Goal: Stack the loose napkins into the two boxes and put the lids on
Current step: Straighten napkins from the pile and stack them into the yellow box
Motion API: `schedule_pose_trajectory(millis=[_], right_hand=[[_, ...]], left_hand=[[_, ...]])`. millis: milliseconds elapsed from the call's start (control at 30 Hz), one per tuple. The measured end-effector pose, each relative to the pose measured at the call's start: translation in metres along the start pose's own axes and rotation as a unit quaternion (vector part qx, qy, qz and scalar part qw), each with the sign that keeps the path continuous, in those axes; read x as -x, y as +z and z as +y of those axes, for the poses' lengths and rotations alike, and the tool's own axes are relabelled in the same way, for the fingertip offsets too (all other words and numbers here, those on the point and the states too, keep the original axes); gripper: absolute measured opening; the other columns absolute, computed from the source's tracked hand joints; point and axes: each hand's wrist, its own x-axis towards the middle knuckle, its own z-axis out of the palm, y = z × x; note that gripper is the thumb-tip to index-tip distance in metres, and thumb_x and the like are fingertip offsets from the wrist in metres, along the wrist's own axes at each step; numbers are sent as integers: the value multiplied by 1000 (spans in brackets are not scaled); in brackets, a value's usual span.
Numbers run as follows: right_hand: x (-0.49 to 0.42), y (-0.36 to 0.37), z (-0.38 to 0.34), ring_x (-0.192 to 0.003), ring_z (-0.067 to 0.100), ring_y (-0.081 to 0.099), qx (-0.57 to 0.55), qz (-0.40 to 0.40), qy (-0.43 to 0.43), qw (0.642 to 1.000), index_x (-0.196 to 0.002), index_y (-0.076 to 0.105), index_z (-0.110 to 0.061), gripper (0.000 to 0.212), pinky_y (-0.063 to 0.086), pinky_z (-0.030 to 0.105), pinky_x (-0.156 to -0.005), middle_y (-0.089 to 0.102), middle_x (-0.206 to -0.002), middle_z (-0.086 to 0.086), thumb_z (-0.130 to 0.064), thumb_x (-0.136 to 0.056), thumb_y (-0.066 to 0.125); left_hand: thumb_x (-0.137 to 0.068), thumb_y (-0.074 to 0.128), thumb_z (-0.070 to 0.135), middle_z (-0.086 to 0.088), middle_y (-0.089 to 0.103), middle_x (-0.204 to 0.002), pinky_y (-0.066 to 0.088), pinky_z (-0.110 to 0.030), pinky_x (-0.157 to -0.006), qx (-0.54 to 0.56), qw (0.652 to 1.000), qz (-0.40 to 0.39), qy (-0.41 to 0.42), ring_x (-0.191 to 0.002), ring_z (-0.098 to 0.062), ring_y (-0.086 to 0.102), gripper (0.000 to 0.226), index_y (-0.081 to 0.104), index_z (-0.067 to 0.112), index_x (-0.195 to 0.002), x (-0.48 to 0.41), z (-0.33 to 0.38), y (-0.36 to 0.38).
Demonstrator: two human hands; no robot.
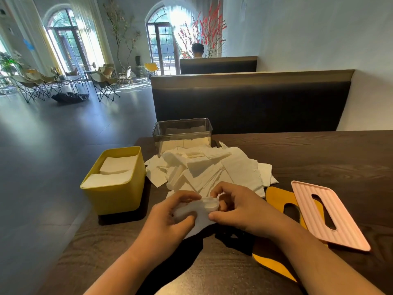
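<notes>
Both hands work one napkin (201,212) just above the near edge of the table (319,158). The left hand (168,218) pinches its left end with curled fingers and thumb, and the right hand (238,207) grips the bunched right end the same way. The napkin is crumpled rather than flat, and its long axis runs roughly left to right between the two hands, with one loose corner hanging toward the person. The pile (210,169) of loose napkins lies just beyond the fingers. Behind it stands the clear box (182,129), partly filled. The yellow box (114,199) sits to the left of the pile, nearer the left hand, its long axis pointing away from the person. The two stacks (114,170) inside it reach close to the rim. Whichever box this napkin is meant for, it probably needs flattening and a turn first, since its length lies across the yellow box's length. The left hand has the shorter reach to the yellow box, while the clear box means reaching over the pile. The pink lid (331,218) overlaps the orange lid (276,195) at the right, beside the right forearm, and neither is on a box yet.
</notes>
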Motion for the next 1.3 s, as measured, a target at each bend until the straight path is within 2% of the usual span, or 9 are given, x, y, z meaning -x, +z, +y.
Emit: schedule_pose_trajectory(millis=[167, 300, 433, 500, 633, 800, 967, 1100, 1300], right_hand=[[1, 2, -1, -85, 34, 64, 35, -16, 7, 999, -111, 65, -36, 17, 56, 45, -76, 69, -94, 15, -30, -96, 72], [0, 1, 4, -78, 14, 60, 50, 16, -15, 999, -96, 70, -34, 7, 52, 41, -74, 68, -87, 0, -27, -99, 68], [1, -1, 2, -80, 14, 65, 23, 49, -30, 998, -97, 76, -34, 11, 56, 34, -77, 71, -84, -5, -23, -97, 72], [2, -2, 0, -82, 21, 66, 16, 73, -37, 996, -99, 77, -35, 13, 59, 39, -78, 72, -86, -3, -23, -96, 74], [1, -5, -8, -82, 24, 60, 40, 111, -71, 991, -103, 77, -34, 13, 55, 44, -73, 69, -90, -3, -24, -94, 76], [-5, -11, -27, -101, 6, 57, 114, 111, -91, 983, -104, 75, -35, 9, 55, 26, -83, 56, -106, -19, -32, -96, 73], [-9, -15, -36, -114, 1, 51, 194, 103, -71, 973, -117, 70, -35, 17, 54, 31, -97, 53, -118, -25, -40, -103, 61], [-16, -22, -41, -115, 0, 50, 232, 79, -39, 969, -129, 67, -35, 25, 49, 26, -99, 52, -122, -26, -39, -107, 55], [-26, -56, -37, -106, 1, 59, 192, 178, 7, 965, -125, 61, -42, 22, 53, 18, -77, 57, -120, -18, -33, -105, 58]], left_hand=[[-93, 76, 7, -2, 74, -110, 63, -42, -83, 30, 998, -58, -10, -95, -25, 74, 43, 68, 39, -122, 3, 2, 2], [-88, 83, 8, 1, 72, -124, 59, -30, -91, 93, 995, -25, 5, -112, -20, 73, 47, 67, 31, -125, 2, 5, -1], [-72, 89, 40, -14, 74, -122, 61, -37, -87, 225, 973, 35, -47, -113, -33, 73, 65, 64, 20, -128, -9, 4, -10], [-64, 92, 58, -18, 73, -122, 57, -51, -93, 272, 957, 9, -97, -115, -37, 71, 81, 65, 15, -127, -14, 5, -17], [-60, 85, 76, -6, 75, -124, 48, -55, -111, 172, 972, -79, -140, -118, -25, 71, 87, 67, 24, -127, -26, 22, -26], [-76, 83, 57, 10, 71, -131, 43, -44, -116, 102, 942, -233, -219, -126, -12, 65, 72, 55, 38, -139, -39, 54, -10], [-78, 83, 31, -16, 75, -119, 56, -53, -104, 246, 902, -219, -279, -110, -33, 71, 68, 56, 17, -138, -42, 51, 1], [-78, 85, 20, -22, 68, -112, 52, -58, -100, 361, 837, -258, -321, -100, -33, 68, 64, 60, 2, -134, -46, 38, 9], [-79, 79, 14, -16, 61, -105, 53, -63, -88, 530, 752, -222, -323, -92, -29, 62, 66, 64, 12, -143, -46, 15, 6]])
